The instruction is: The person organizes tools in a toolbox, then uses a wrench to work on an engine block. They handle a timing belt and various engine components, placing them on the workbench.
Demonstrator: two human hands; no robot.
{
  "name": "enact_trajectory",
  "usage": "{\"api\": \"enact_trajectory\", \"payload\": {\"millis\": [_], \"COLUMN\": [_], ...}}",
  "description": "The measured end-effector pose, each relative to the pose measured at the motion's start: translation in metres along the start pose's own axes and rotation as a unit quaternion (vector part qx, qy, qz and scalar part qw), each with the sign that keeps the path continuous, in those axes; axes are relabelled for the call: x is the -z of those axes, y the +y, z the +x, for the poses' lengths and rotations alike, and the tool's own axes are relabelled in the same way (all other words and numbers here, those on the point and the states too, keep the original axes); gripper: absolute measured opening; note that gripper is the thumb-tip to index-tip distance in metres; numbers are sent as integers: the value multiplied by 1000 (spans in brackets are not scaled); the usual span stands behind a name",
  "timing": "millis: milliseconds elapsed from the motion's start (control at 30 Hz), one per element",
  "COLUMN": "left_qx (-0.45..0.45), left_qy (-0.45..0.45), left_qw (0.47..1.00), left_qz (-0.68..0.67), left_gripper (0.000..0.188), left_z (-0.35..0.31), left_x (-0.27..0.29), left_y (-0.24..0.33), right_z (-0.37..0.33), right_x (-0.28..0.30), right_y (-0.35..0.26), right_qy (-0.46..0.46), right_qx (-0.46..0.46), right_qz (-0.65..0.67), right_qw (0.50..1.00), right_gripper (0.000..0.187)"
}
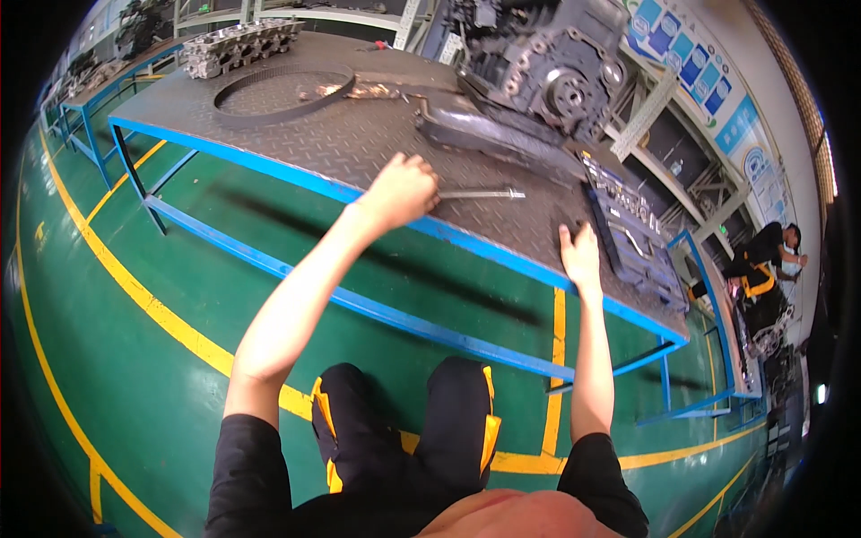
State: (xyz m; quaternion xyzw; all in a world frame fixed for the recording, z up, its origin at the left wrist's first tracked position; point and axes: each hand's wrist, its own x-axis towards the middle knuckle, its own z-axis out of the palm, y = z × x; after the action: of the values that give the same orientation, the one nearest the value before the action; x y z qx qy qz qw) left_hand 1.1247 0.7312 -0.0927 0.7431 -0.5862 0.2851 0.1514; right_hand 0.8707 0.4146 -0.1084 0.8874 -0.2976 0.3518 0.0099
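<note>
My left hand (401, 192) is a fist at the front edge of the workbench (377, 148). From it a slim metal extension bar (475, 194) points right, just over the bench's dark tread-plate top; the end inside my fingers is hidden. My right hand (581, 257) rests near the same edge, farther right. Its thumb stands apart from the partly curled fingers, and I see nothing between them. Beside it, to the right, lies an open blue socket-set case (639, 238) with sockets and tools in its slots.
A large engine block (560, 76) stands at the bench's back, a long dark pan-like part (493, 130) in front of it. Farther left are a black toothed belt loop (282, 94) and a cylinder head (240, 47). Another person (762, 264) works at the far right.
</note>
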Motion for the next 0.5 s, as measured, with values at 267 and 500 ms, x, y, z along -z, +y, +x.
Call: {"api": "enact_trajectory", "payload": {"millis": [267,500], "left_qx": [-71,7], "left_qy": [70,6], "left_qw": [995,982], "left_qz": [5,-189], "left_gripper": [24,22], "left_z": [3,2], "left_x": [-30,5], "left_y": [-20,-27], "right_z": [0,-2], "right_x": [8,16], "right_y": [-8,-27], "right_qy": [-54,-93], "right_qx": [-25,-61], "right_qz": [33,12], "right_qw": [998,994], "right_gripper": [53,59]}}
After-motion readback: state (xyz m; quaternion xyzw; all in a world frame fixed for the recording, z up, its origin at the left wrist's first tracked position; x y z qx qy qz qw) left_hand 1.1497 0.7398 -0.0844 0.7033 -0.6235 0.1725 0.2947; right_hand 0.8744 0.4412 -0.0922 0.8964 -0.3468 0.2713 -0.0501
